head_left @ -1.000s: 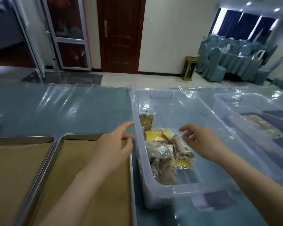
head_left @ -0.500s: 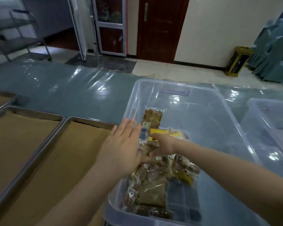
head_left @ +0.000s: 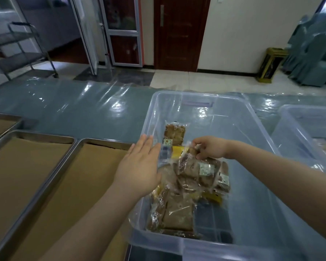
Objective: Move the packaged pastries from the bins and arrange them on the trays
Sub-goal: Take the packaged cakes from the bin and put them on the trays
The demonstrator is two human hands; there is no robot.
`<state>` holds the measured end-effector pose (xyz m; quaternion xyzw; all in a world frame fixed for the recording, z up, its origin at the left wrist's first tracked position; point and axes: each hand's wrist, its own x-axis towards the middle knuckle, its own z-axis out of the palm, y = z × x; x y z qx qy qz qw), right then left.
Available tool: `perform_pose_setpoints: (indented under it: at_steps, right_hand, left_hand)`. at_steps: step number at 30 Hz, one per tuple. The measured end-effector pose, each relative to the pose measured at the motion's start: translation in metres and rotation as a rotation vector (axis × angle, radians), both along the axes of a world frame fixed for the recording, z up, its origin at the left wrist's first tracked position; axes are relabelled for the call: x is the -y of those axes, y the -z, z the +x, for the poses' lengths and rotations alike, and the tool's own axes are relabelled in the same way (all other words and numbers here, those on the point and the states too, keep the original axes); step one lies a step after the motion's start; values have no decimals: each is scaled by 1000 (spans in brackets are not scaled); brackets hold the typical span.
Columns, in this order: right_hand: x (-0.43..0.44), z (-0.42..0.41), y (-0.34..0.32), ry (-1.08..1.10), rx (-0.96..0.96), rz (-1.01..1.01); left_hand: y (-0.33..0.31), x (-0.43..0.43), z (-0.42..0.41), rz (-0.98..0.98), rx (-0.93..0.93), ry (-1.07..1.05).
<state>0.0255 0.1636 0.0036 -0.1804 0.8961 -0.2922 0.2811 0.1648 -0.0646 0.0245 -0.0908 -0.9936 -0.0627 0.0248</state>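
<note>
A clear plastic bin (head_left: 252, 140) stands in the middle of the table and holds a heap of packaged pastries (head_left: 188, 187) in clear and yellow wrappers. One brown pastry pack (head_left: 174, 133) lies apart at the back of the heap. My right hand (head_left: 210, 147) reaches into the bin and pinches a wrapped pastry (head_left: 186, 157) at the top of the heap. My left hand (head_left: 139, 166) is flat with straight fingers over the bin's left wall and holds nothing. A metal tray (head_left: 79, 185) lined with brown paper lies left of the bin.
A second lined tray (head_left: 26, 159) and the corner of a third (head_left: 4, 123) lie further left. Another clear bin (head_left: 307, 132) stands at the right. Shiny plastic sheeting (head_left: 94, 112) covers the blue table. A metal rack, doors and covered chairs stand beyond.
My right hand went down into the bin and took hold of a wrapped pastry. My left hand moved over the bin's left wall. The view swung left and tilted down.
</note>
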Motion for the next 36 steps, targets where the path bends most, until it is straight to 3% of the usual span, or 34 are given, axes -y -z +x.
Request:
perform_pose_setpoints:
  at_steps: [3, 7, 10, 13, 18, 25, 28, 33, 36]
  right_hand:
    - [-7, 5, 4, 103, 61, -5]
    - [-7, -2, 6, 312, -233, 2]
    - [-10, -9, 9, 502, -206, -63]
    - [2, -2, 31, 500, -121, 3]
    - [32, 28, 73, 315, -78, 324]
    - [30, 16, 47, 501, 55, 159]
    - [6, 1, 15, 571, 16, 80]
    - [-17, 5, 16, 456, -513, 564]
    - [-10, 24, 40, 373, -371, 633]
  left_hand:
    - [0, 0, -1, 6, -8, 1]
    - [0, 0, -1, 16, 5, 4]
    - [0, 0, -2, 21, 9, -1]
    - [1, 0, -3, 23, 1, -1]
    - [0, -1, -1, 37, -12, -11]
    - [0, -1, -1, 17, -19, 2]
    - [1, -1, -1, 14, -25, 5]
    - [0, -1, 0, 4, -30, 5]
    - [0, -1, 1, -3, -29, 3]
